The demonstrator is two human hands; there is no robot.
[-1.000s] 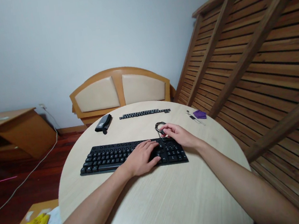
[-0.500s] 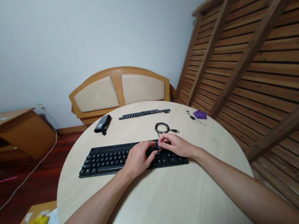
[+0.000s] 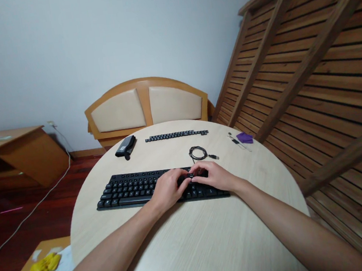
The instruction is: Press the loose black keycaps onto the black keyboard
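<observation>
A black keyboard [image 3: 131, 189] lies flat across the round table, its upper row bare of caps in places. Over its right part, my left hand [image 3: 169, 189] and my right hand [image 3: 215, 176] meet fingertip to fingertip. Between them is a small dark keycap [image 3: 190, 175], pinched by thumb and index finger on both sides. The fingers partly cover it, and the keys below my hands are hidden. Just behind my right hand lies the keyboard's coiled black cable [image 3: 198, 152] with its USB plug.
Rows of loose keycaps [image 3: 176, 134] are lined up at the table's far side. A dark folded pouch [image 3: 125, 146] lies at the far left. At the right are a wire puller [image 3: 238, 141] and a purple cloth [image 3: 244, 137]. Slatted wood [image 3: 311, 71] leans close on the right.
My right hand's fingers have opened out a little and now meet my left fingertips around the keycap. The view has shifted slightly; the other things lie where they were.
</observation>
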